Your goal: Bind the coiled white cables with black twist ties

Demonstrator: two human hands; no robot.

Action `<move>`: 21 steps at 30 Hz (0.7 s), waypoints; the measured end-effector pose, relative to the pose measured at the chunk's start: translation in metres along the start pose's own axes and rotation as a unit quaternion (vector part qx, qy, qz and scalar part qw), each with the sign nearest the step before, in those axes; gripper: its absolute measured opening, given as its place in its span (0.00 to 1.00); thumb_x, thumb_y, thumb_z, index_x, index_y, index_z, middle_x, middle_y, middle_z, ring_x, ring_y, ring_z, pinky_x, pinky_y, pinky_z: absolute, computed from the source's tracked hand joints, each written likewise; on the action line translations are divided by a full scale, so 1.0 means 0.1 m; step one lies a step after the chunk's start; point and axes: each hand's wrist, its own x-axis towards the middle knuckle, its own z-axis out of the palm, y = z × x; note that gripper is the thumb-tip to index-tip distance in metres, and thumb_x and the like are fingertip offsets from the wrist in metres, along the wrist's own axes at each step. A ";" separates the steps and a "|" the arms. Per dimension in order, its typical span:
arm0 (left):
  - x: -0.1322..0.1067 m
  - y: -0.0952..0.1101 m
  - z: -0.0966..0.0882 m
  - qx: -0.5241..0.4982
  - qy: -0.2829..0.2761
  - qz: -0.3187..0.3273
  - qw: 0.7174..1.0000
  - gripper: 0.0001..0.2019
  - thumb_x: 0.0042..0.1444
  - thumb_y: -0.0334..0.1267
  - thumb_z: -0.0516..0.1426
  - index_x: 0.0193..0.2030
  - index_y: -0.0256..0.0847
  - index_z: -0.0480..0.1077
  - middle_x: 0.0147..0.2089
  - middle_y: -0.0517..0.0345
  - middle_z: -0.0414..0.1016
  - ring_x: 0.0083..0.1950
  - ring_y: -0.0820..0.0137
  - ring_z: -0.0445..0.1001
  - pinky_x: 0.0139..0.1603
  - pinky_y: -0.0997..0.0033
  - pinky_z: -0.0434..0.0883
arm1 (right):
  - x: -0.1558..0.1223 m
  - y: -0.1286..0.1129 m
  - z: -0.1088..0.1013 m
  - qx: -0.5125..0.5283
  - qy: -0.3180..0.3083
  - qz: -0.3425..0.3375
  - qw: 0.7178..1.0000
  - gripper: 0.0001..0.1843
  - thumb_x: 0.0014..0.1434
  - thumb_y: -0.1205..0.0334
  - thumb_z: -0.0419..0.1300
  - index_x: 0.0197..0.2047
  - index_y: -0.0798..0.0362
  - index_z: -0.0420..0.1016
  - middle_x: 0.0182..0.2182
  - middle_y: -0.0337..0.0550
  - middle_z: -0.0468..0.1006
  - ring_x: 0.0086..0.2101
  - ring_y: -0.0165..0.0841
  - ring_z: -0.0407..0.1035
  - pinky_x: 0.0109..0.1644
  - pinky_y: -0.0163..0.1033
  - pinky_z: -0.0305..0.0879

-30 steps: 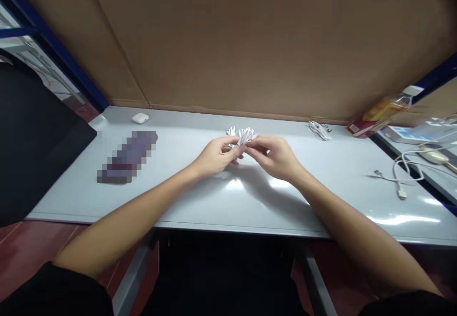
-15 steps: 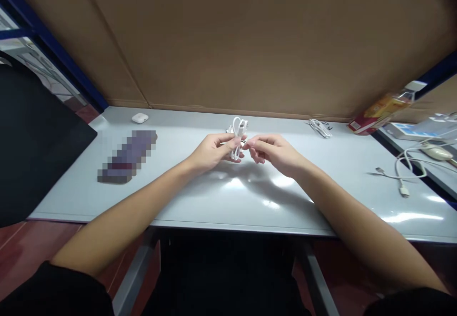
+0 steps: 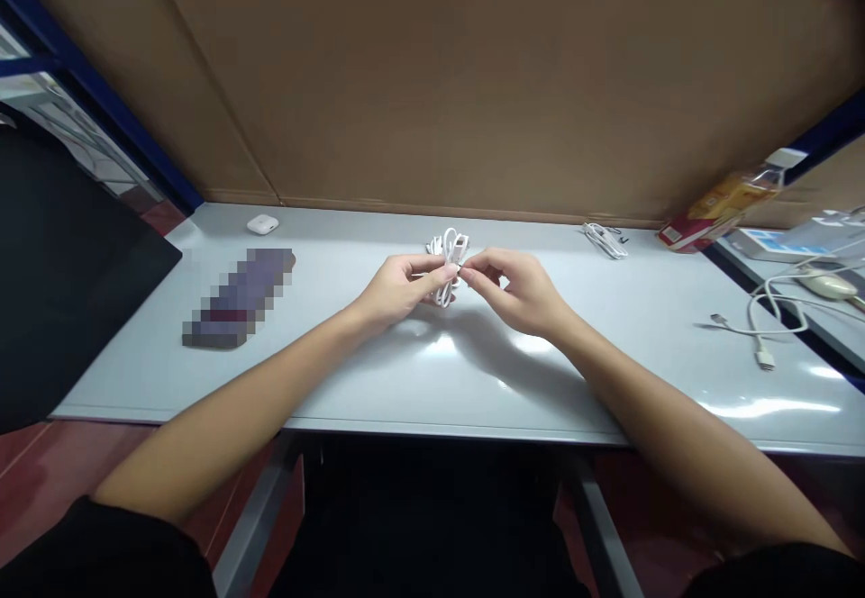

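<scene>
A white charging cable (image 3: 446, 294), coiled into a small bundle, is gripped at its middle by my left hand (image 3: 398, 287), above the table. Loops of it stick out over and under my thumb, and a white plug shows among the upper loops. My right hand (image 3: 517, 290) is closed in a pinch at the bundle's right side, thumb and forefinger on a short, thin dark tie (image 3: 460, 268). How far the tie goes round the cable is hidden by my fingers. More white cable (image 3: 433, 245) shows just behind my left fingers.
On the grey table (image 3: 405, 391) lie a white earbud case (image 3: 262, 224), a blurred-out dark object (image 3: 240, 296) and another coiled white cable (image 3: 604, 240). At right are a tilted drink bottle (image 3: 720, 206), a loose white cable (image 3: 777, 332) and a computer mouse (image 3: 828, 284). Cardboard (image 3: 432, 85) walls the back.
My right hand has moved slightly left, closer against the bundle, and its fingers have turned on the dark tie. My left hand keeps its hold on the coiled cable.
</scene>
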 end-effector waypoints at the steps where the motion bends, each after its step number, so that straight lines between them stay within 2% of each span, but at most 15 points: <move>1: 0.00 0.00 0.00 0.001 0.001 0.004 1.000 0.24 0.60 0.56 0.66 0.50 0.37 0.82 0.46 0.47 0.82 0.43 0.65 0.79 0.47 0.63 0.77 | 0.01 -0.01 -0.02 0.053 -0.024 0.040 0.997 0.13 0.68 0.53 0.60 0.34 0.51 0.78 0.31 0.41 0.77 0.31 0.33 0.66 0.36 0.40 0.61; 3: 0.00 0.00 -0.01 0.002 -0.005 0.011 1.000 0.23 0.60 0.55 0.66 0.51 0.36 0.82 0.46 0.47 0.83 0.43 0.64 0.80 0.48 0.63 0.76 | 0.03 0.00 -0.05 0.155 -0.069 0.105 0.980 0.15 0.65 0.52 0.63 0.31 0.52 0.77 0.28 0.39 0.74 0.30 0.32 0.64 0.37 0.40 0.60; 5: 0.01 -0.02 -0.01 -0.005 -0.016 0.013 1.000 0.23 0.61 0.54 0.65 0.52 0.36 0.81 0.46 0.47 0.83 0.44 0.64 0.80 0.49 0.62 0.76 | 0.05 0.04 -0.06 0.230 -0.093 0.137 0.959 0.15 0.63 0.52 0.65 0.30 0.52 0.76 0.26 0.37 0.70 0.29 0.30 0.62 0.37 0.39 0.58; 8: 0.01 -0.05 -0.01 -0.032 -0.035 0.013 0.999 0.23 0.63 0.54 0.64 0.54 0.36 0.81 0.47 0.46 0.83 0.45 0.63 0.80 0.52 0.60 0.75 | 0.05 0.08 -0.06 0.285 -0.109 0.157 0.939 0.16 0.63 0.53 0.66 0.28 0.52 0.74 0.24 0.35 0.67 0.28 0.30 0.59 0.36 0.39 0.56; 11: 0.02 -0.08 -0.01 -0.068 -0.058 0.012 0.996 0.22 0.65 0.52 0.63 0.55 0.35 0.80 0.48 0.46 0.83 0.46 0.63 0.81 0.55 0.58 0.75 | 0.04 0.09 -0.05 0.301 -0.124 0.165 0.931 0.17 0.63 0.52 0.66 0.28 0.52 0.72 0.24 0.34 0.66 0.27 0.29 0.59 0.35 0.39 0.55; 14: 0.02 -0.09 0.00 -0.104 -0.058 0.005 0.993 0.22 0.64 0.51 0.64 0.55 0.36 0.80 0.51 0.45 0.82 0.48 0.63 0.80 0.55 0.59 0.75 | 0.03 0.07 -0.03 0.272 -0.119 0.152 0.943 0.17 0.65 0.50 0.65 0.29 0.52 0.74 0.24 0.34 0.65 0.27 0.29 0.58 0.35 0.39 0.54; 16: 0.03 -0.09 0.02 -0.125 -0.041 -0.003 0.991 0.21 0.63 0.50 0.66 0.55 0.38 0.80 0.54 0.45 0.81 0.48 0.64 0.80 0.54 0.60 0.75 | 0.03 0.05 0.00 0.240 -0.089 0.141 0.956 0.18 0.65 0.48 0.65 0.30 0.52 0.76 0.23 0.33 0.66 0.27 0.28 0.59 0.34 0.38 0.55; 21: 0.03 -0.08 0.06 -0.157 0.011 -0.016 0.987 0.19 0.61 0.47 0.67 0.54 0.39 0.78 0.55 0.48 0.80 0.48 0.66 0.79 0.53 0.62 0.76 | 0.00 0.02 0.15 0.174 0.019 0.087 0.981 0.17 0.63 0.46 0.67 0.34 0.52 0.81 0.31 0.42 0.81 0.31 0.32 0.71 0.37 0.39 0.65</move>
